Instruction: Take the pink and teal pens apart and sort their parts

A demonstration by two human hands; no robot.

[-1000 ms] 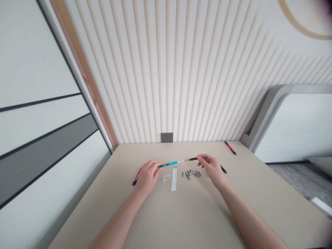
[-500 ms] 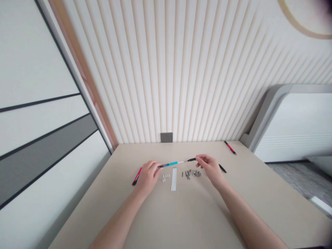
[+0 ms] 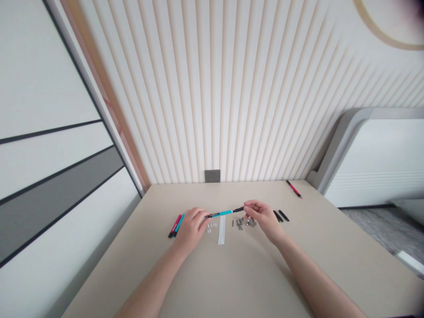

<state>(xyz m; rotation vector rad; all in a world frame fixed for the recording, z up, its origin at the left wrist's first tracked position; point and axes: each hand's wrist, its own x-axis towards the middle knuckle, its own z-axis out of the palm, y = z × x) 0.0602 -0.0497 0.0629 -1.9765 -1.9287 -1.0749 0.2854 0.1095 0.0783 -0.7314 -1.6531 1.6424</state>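
My left hand (image 3: 190,227) is closed round the black end of a blue pen barrel (image 3: 222,213), which points right and slightly up above the table. Between the fingertips of my right hand (image 3: 264,220) is a black pen section (image 3: 238,210), lined up with the barrel's open end. A sliver of white shows where the two meet; whether they are joined I cannot tell. Below the pen lie several thin white refills (image 3: 221,233), with small white pieces (image 3: 211,227) left of them and small grey metal parts (image 3: 239,224) to their right.
Beside my left hand lie a red barrel (image 3: 176,224) and a blue barrel (image 3: 179,225), both with black ends. Slim black pieces (image 3: 284,215) lie right of my right hand. A red and black pen (image 3: 294,189) rests at the table's back right, near the ribbed wall (image 3: 212,110).
My right hand has moved left, bringing the black section up to the blue barrel. The exposed white refill between them has shrunk to a sliver. My left hand has shifted slightly right and down.
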